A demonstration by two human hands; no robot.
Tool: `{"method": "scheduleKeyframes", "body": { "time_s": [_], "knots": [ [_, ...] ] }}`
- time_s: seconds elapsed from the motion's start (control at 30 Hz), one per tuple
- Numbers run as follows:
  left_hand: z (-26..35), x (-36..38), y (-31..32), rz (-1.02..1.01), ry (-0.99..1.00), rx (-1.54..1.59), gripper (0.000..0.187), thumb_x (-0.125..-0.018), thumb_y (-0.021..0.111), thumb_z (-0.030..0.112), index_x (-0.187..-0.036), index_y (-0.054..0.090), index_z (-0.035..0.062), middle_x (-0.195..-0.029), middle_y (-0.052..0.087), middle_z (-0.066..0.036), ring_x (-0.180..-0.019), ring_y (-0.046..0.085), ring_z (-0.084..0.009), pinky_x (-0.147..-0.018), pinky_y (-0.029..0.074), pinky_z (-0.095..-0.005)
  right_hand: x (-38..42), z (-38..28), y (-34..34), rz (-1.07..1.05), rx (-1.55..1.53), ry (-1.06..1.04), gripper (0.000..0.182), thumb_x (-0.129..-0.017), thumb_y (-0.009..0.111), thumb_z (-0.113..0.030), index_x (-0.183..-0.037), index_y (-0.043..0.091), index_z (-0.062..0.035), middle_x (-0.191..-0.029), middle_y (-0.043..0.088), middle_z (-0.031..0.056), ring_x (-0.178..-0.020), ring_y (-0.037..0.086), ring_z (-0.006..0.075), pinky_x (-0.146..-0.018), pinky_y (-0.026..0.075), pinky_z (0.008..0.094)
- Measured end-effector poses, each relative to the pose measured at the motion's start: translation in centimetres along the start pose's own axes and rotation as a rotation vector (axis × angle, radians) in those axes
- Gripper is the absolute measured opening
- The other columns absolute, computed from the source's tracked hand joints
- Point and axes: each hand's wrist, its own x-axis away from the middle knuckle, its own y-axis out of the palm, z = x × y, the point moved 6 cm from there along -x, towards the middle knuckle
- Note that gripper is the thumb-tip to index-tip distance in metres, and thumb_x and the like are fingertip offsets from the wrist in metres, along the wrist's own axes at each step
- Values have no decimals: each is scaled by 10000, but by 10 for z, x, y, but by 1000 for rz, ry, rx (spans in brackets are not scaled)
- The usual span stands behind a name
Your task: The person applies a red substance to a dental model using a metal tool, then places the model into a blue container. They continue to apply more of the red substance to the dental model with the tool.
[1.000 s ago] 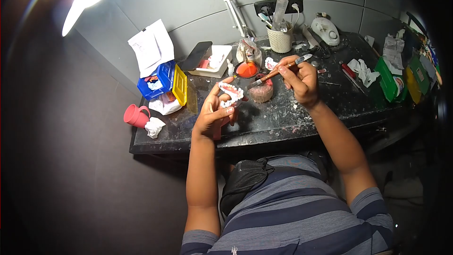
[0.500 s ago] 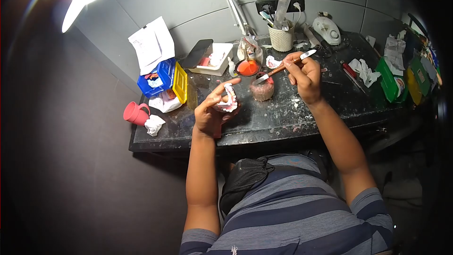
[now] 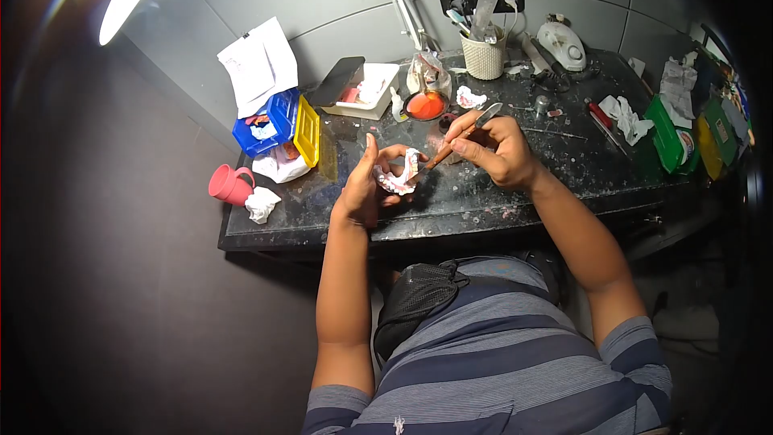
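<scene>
My left hand (image 3: 360,191) is wrapped round a dental model (image 3: 388,184) with pink wax and white teeth in an arch, its thumb pointing up. In my right hand (image 3: 506,155) is a wax knife (image 3: 460,139) with a brown handle, gripped like a pen. Its tip points down at the right side of the arch and seems to touch it; the exact contact is too small to tell. Behind the right fingers, a round pinkish pot (image 3: 445,122) is partly hidden. Just beyond lies a dark pan of red-orange wax (image 3: 425,105).
A white box (image 3: 378,105) with its dark lid sits at the back, near a blue box (image 3: 278,125). At the left edge are a pink mug (image 3: 229,185) and crumpled tissue (image 3: 262,205). A woven cup of tools (image 3: 485,59) and a green box (image 3: 675,137) stand to the right.
My right hand has brought the wax knife from over the round pot, left and down to the dental model. My left hand has turned the model, and its fingers have shifted.
</scene>
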Motion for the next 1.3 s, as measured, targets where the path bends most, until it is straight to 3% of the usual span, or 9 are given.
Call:
{"method": "scheduleKeyframes", "body": {
  "time_s": [0.57, 0.63, 1.3],
  "knots": [
    [-2, -3, -2, -45, 29, 44, 872, -968, 279, 766, -1135, 646, -6, -713, 638, -76, -533, 599, -136, -374, 336, -192, -1, 0, 1, 48, 63, -73, 90, -959, 644, -57, -986, 665, 26, -811, 633, -1, -712, 520, 24, -631, 414, 204],
    [-5, -4, -5, -16, 15, 69, 892, -961, 279, 774, -1143, 629, -27, -732, 655, -114, -522, 608, -172, -363, 331, -204, -1, 3, 1, 36, 62, -46, 87, -958, 648, -60, -984, 667, 20, -797, 630, -8, -705, 520, 21, -624, 409, 201],
    [-1, -3, -5, 46, 25, 44, 919, -969, 242, 770, -1159, 635, -39, -698, 650, -100, -514, 592, -145, -369, 314, -205, -1, -4, -7, 101, 114, -61, 90, -951, 646, -58, -941, 679, 25, -782, 652, 0, -673, 522, 14, -582, 386, 201]
  ]
}}
